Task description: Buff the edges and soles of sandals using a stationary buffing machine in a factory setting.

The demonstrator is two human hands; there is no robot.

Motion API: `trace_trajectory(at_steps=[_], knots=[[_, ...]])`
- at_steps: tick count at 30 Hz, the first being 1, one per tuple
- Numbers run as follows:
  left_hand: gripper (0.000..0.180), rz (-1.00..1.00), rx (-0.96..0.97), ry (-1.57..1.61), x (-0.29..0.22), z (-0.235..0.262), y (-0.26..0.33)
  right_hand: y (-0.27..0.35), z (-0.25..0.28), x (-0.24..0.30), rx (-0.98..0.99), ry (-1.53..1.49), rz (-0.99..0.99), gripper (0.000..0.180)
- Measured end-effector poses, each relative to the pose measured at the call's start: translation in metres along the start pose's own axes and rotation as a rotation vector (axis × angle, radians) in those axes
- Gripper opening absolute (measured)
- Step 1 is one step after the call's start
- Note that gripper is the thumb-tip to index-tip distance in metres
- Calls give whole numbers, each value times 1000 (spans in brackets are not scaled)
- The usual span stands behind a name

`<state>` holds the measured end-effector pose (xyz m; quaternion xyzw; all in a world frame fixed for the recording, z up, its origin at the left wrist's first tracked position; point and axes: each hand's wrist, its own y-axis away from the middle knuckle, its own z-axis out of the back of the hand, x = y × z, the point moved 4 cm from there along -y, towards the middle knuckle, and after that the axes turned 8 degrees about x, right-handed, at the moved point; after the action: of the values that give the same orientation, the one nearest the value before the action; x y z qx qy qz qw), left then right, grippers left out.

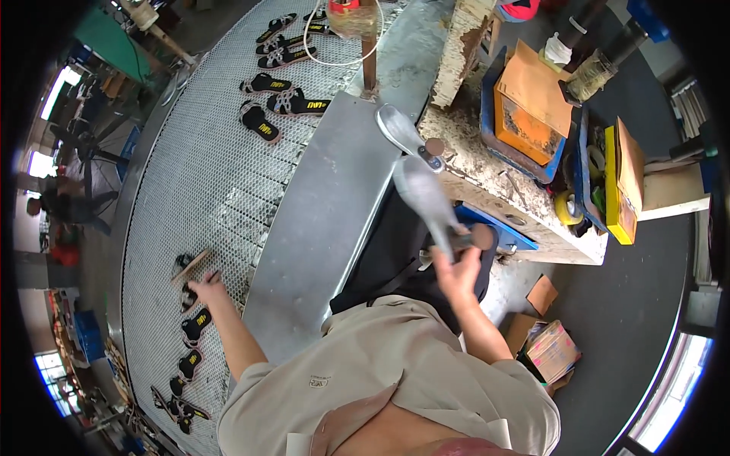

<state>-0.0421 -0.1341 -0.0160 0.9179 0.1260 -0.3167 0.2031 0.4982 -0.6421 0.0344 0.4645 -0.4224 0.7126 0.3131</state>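
On the left, the mesh conveyor [205, 175] runs bare between sandals, and the left hand [207, 289], arm stretched out, fingers spread, touches a black sandal [188, 296] near its outer edge. A smooth metal strip [327, 213] borders the mesh. To the right, the right hand [458, 270] grips a metal shoe last [426, 197] beside the cluttered surface [487, 182].

Two metal shoe lasts [401, 129], many sandals [259, 121]
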Motion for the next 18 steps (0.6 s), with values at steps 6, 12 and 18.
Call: trace_trajectory(at_steps=[6,12,18], knots=[[45,39,166,-80,69,-32,99,-67,80,-66,-265,310,57,61],[55,495,590,125,176,-99,186,-171,31,-114,-172,601,432,57],[73,521,679,-32,191,-116,275,-187,13,-87,-370,890,471,65]])
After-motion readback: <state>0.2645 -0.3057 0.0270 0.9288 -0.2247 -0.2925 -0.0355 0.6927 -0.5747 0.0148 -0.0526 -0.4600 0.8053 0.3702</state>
